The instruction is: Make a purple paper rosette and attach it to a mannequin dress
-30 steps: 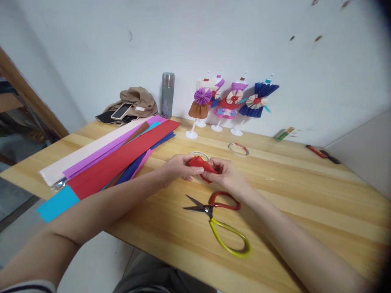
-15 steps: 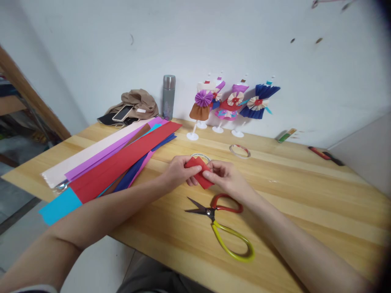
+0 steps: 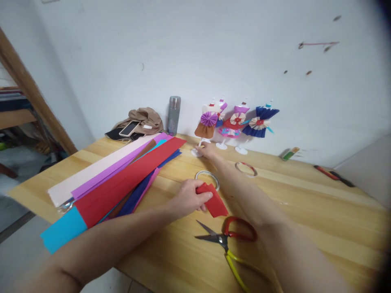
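Observation:
My left hand (image 3: 187, 198) pinches a folded piece of red paper (image 3: 214, 202) just above the wooden table (image 3: 305, 203). My right hand (image 3: 209, 149) is stretched far forward. Its fingertips are at the white base of the nearest paper-dress doll stand (image 3: 204, 127), the one in a brown skirt with a purple rosette. Whether they grip the base is too small to see. Two more paper-dress stands (image 3: 247, 122) line the wall beside it. Red-and-yellow-handled scissors (image 3: 229, 244) lie open under my right forearm. A roll of clear tape (image 3: 207, 176) lies just beyond the red paper.
Long sheets of coloured paper (image 3: 122, 175) fan across the table's left side, overhanging its front edge. A second tape ring (image 3: 246, 168), a steel flask (image 3: 174, 115), a phone on bundled cloth (image 3: 134, 124), a glue stick (image 3: 290, 153) and a red cutter (image 3: 328, 174) lie along the back.
My right hand let go of the red paper and reached forward to the doll stand. My left hand keeps the paper alone. The camera tilted up.

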A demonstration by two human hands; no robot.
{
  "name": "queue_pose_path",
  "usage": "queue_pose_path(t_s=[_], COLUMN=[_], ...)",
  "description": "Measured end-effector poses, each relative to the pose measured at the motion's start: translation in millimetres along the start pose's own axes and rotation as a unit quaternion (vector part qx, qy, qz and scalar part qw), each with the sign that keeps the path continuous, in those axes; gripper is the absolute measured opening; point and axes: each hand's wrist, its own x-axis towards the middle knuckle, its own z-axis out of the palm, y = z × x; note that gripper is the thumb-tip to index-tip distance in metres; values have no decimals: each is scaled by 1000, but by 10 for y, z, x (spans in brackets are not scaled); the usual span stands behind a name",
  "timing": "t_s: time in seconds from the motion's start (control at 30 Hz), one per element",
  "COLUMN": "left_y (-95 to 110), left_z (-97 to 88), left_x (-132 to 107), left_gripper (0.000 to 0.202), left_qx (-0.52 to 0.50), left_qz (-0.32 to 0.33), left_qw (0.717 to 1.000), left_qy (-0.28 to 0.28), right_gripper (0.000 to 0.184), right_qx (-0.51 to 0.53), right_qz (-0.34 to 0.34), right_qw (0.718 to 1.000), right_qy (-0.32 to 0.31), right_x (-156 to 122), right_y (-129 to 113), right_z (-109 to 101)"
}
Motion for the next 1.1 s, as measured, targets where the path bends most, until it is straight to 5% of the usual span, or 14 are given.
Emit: queue_pose_path(t_s=[0.17, 0.3, 0.5, 0.8, 0.97, 1.1], left_y=[-117, -153, -132, -141, -206, -252], left_z=[12, 32, 60, 29, -24, -10], left_x=[48, 60, 29, 76, 111, 140], left_gripper=[7, 6, 8, 13, 22, 31], left_qx=[-17, -29, -21, -82, -142, -202], left_qz=[9, 11, 15, 14, 51, 55], left_qw=[1000, 999, 999, 996, 988, 978], left_qy=[-8, -13, -25, -30, -29, -19], right_gripper=[35, 25, 34, 29, 30, 53], right_qx=[-76, -100, -91, -17, 60, 148], right_qz=[72, 54, 18, 30, 41, 78], right_qw=[993, 990, 992, 996, 995, 983], right_qy=[-55, -89, -90, -79, -70, -76], right_x=[-127, -513, -966, -1048, -1211, -1612], right_y=[-72, -241, -444, -451, -492, -501], right_z=[95, 136, 82, -44, -288, -568])
